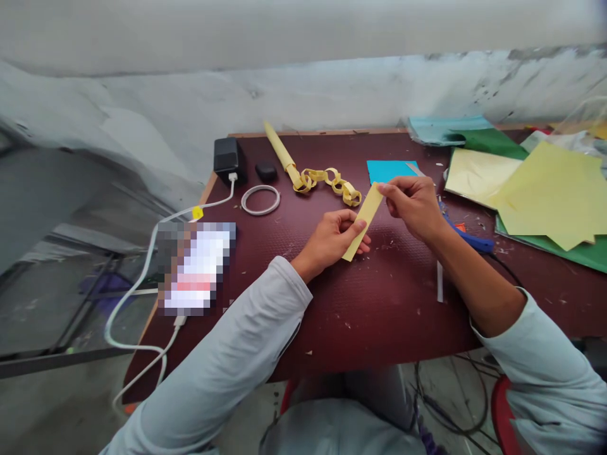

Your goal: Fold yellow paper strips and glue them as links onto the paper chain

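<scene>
A yellow paper strip is held between both hands above the dark red table. My left hand pinches its lower end; my right hand pinches its upper end. Just beyond them lies a yellow paper chain of several linked loops, joined to a rolled yellow paper tube. A cyan paper square lies behind my right hand.
Yellow sheets and green sheets are stacked at the right. A blue-handled tool lies under my right wrist. At the left are a black charger, a coiled white cable and a blurred phone. Paper scraps dot the table.
</scene>
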A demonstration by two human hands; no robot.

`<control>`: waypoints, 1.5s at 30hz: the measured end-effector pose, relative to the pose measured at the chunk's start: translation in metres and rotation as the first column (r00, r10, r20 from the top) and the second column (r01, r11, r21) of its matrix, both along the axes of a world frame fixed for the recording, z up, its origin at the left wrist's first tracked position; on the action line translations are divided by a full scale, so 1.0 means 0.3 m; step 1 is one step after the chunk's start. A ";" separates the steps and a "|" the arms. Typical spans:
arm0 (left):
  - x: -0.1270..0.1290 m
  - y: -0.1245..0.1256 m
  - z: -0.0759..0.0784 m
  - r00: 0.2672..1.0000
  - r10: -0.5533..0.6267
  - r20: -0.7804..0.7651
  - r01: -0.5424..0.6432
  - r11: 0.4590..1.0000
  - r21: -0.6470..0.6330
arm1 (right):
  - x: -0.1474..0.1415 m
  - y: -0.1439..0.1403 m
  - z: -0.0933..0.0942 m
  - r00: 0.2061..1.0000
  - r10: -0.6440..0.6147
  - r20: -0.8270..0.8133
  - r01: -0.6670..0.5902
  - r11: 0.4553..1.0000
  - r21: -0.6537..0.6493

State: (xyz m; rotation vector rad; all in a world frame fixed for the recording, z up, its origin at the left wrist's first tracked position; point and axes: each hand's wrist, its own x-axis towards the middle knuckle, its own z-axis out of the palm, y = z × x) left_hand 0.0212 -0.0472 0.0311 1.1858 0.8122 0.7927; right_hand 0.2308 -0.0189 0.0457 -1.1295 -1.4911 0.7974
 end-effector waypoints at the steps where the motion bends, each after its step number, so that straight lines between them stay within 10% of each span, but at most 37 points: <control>1: -0.003 0.000 0.000 1.000 -0.003 0.000 0.003 1.000 0.002 | 0.005 0.003 -0.001 0.999 -0.021 -0.025 0.022 1.000 0.010; 9: -0.007 0.006 -0.007 0.998 0.063 0.020 -0.065 0.996 0.068 | 0.024 -0.015 0.009 0.961 0.267 0.073 -0.252 0.953 -0.171; 15: -0.006 0.003 -0.008 0.999 0.049 0.003 -0.049 0.998 0.035 | 0.039 0.000 -0.005 0.997 0.072 -0.005 -0.073 0.994 -0.082; 19: -0.003 -0.001 -0.003 0.999 0.040 0.031 -0.039 0.999 -0.009 | 0.028 -0.004 -0.022 0.955 0.292 0.052 -0.278 0.942 -0.188; 31: 0.009 -0.006 -0.001 0.997 0.036 0.068 -0.028 0.993 -0.116 | 0.021 -0.013 -0.030 0.901 0.432 0.033 -0.411 0.878 -0.247; 45: 0.008 -0.020 0.007 0.997 0.048 0.059 -0.035 0.977 -0.211 | 0.134 0.049 0.022 0.975 -0.018 -0.222 -0.009 0.993 -0.118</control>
